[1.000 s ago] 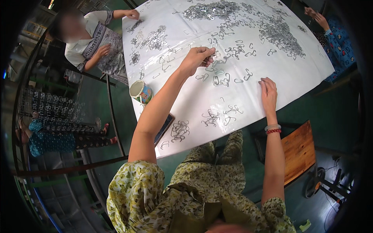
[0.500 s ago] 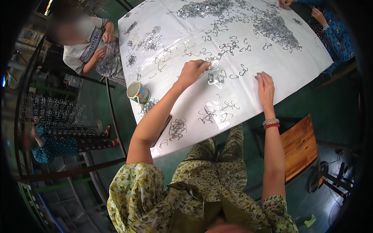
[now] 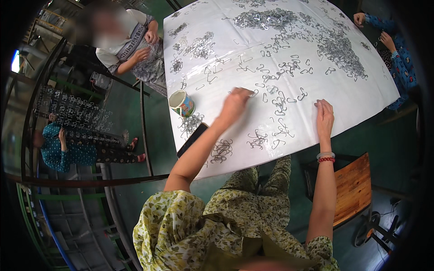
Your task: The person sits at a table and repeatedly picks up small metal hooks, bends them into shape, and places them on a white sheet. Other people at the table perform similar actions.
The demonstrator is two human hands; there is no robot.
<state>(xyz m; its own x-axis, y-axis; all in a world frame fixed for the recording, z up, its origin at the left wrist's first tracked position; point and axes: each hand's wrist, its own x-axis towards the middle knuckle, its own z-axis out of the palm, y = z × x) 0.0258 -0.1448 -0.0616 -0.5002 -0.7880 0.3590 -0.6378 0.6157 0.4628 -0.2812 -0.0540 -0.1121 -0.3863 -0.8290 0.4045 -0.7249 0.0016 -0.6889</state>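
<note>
Over the white-covered table [image 3: 244, 131], my left hand [image 3: 235, 106] reaches in with its fingers drawn together, smeared by motion. By its fingertips is a thin wire hook; whether it is pinched or lies behind them is unclear. To the right of these fingers lies a loose cluster of bent metal hooks [image 3: 279, 105]. My right hand [image 3: 324, 118] rests near the table's front edge, fingers stretched out and slightly bent, holding nothing that shows. Small groups of hooks [image 3: 258, 139] lie between my arms, others [image 3: 222, 150] beside my left forearm.
A colourful cup [image 3: 181, 104] stands at the table's left, near a dark phone [image 3: 193, 139] partly under my forearm. Big hook piles [image 3: 266, 19] lie farther back. A person [image 3: 131, 45] sits left; another person's sleeve [image 3: 403, 63] shows right. A wooden stool [image 3: 355, 189] is beside my right arm.
My left hand has drawn back leftward from the hook cluster. My right hand keeps about the same place on the table. The whole view has shifted, moving the table rightward in the picture.
</note>
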